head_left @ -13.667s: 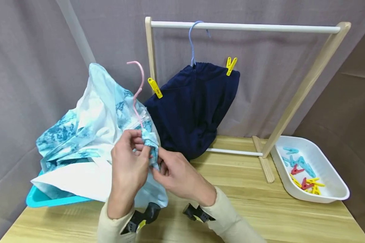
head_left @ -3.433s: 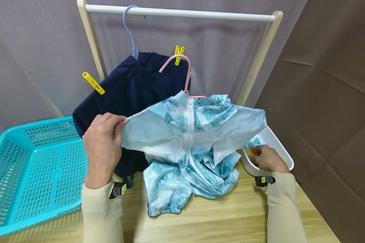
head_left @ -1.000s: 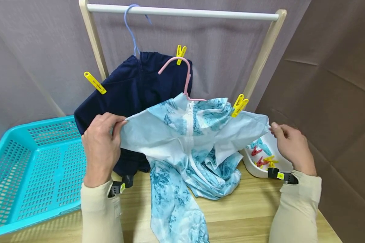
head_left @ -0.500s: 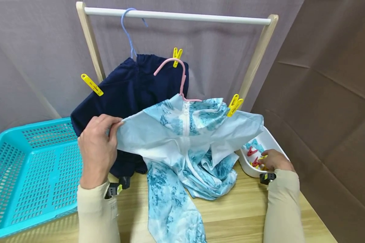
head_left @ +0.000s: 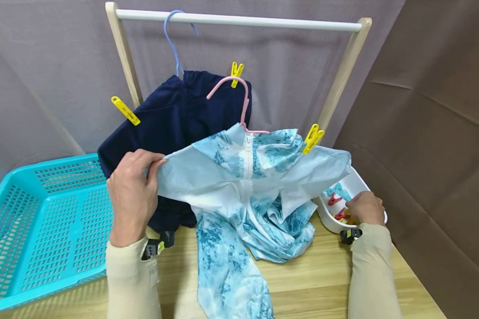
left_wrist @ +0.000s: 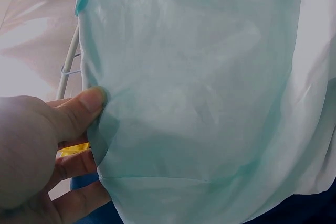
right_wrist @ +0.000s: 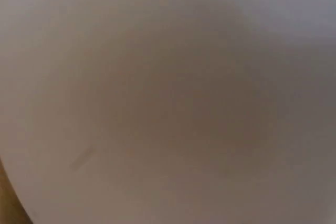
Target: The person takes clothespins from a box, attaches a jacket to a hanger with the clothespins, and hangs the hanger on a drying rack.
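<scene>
A white and blue patterned zip jacket (head_left: 223,186) is on a pink hanger (head_left: 245,104), with a yellow clothespin (head_left: 313,139) clipped at its right shoulder. My left hand (head_left: 132,195) pinches the jacket's left shoulder edge between thumb and fingers; the left wrist view shows the thumb (left_wrist: 86,103) on the pale fabric. Inside the white tray (head_left: 328,221), my right hand (head_left: 367,208) reaches down among yellow, red (head_left: 335,199) and blue clothespins. Its fingertips are mostly hidden, so whether it grips one is unclear. The right wrist view is a blurred pale surface.
Behind the jacket, navy clothing (head_left: 167,110) with yellow clothespins (head_left: 125,110) hangs by a blue hanger (head_left: 170,40) from the rack's white bar (head_left: 263,21). A turquoise basket (head_left: 44,168) stands at the left. The tray is near the table's right edge.
Since the oldest frame the jacket has left the basket and been spread out. A yellow clothespin has been clipped on its right shoulder. My right hand has moved from the sleeve into the tray.
</scene>
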`<act>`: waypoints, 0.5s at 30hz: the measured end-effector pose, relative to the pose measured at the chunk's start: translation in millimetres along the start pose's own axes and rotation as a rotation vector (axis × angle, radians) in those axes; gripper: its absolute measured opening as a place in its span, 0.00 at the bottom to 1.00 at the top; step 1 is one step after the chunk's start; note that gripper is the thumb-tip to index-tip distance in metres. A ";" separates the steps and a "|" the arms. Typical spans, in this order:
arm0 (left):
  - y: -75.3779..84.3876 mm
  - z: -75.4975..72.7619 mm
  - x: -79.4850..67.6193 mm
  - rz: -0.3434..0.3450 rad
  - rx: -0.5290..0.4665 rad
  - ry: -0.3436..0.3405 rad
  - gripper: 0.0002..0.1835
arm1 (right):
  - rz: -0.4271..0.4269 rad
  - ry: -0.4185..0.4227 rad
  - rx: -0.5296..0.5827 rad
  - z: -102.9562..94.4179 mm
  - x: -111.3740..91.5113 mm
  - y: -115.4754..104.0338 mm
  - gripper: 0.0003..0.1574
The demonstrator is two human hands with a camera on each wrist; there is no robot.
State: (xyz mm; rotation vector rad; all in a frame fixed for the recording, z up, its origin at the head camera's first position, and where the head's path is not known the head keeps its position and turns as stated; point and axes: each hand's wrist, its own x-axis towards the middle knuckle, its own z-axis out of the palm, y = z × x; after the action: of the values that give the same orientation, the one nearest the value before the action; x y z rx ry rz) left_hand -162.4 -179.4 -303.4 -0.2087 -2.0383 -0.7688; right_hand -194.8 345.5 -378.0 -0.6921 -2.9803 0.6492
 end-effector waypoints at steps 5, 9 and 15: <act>0.0 1.2 0.7 0.006 -0.003 -0.004 0.06 | -0.018 0.020 0.056 -3.1 0.3 -1.7 0.31; 0.0 2.3 0.7 0.010 -0.001 -0.010 0.07 | -0.080 0.008 0.057 -10.6 -3.0 -7.6 0.32; -1.0 2.0 -0.4 0.004 0.006 -0.015 0.07 | -0.036 0.178 0.276 -26.5 -20.9 -31.1 0.32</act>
State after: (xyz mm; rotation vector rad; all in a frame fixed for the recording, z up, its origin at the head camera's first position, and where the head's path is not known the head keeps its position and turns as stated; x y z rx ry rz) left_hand -164.0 -178.9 -305.0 -0.2154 -2.0532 -0.7602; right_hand -186.2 321.7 -339.8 -0.6365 -2.6648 0.9205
